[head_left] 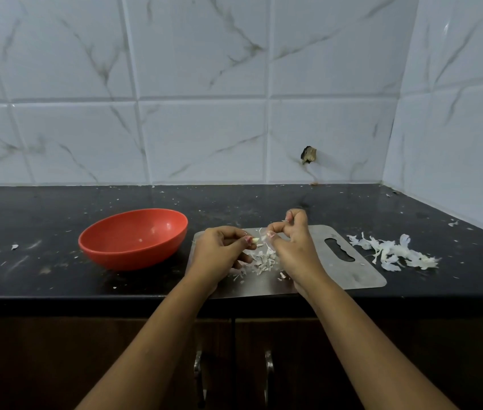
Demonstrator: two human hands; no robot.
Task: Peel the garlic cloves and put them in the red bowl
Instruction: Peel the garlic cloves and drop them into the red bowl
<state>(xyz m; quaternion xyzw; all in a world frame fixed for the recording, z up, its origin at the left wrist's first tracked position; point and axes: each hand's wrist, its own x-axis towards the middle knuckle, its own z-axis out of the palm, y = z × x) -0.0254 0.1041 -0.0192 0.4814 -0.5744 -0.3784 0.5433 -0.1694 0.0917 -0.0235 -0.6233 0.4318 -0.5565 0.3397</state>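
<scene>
Left hand (222,253): fingers (246,239) curled narrow, with thumb and forefinger pinching a small pale garlic clove (255,240) at one end. Right hand (296,250): fingers (272,227) also tightly curled, with the tips of thumb and forefinger closed on the papery skin at the clove's other end and the remaining fingers folded up behind. A thin white strand of skin stands up between the two hands. The clove is held just above a flat, dull grey steel board (352,270) with rounded corners and a wavy slot handle at its right end.

Directly under the hands lies a small heap of peel scraps (263,261), dry, angular and off-white. To the left, just beside the board, stands the red bowl (127,258), smooth, glossy, round and shallow. Inside it are a few tiny pale bits, too small to identify. To the right of the board lies a spread of loose skins (394,253), larger, translucent and curled.

All of this rests on a black, speckled surface (56,208) flecked with small white fragments. Behind it is a wall of glossy white tiles (204,128) with grey marble veining.
</scene>
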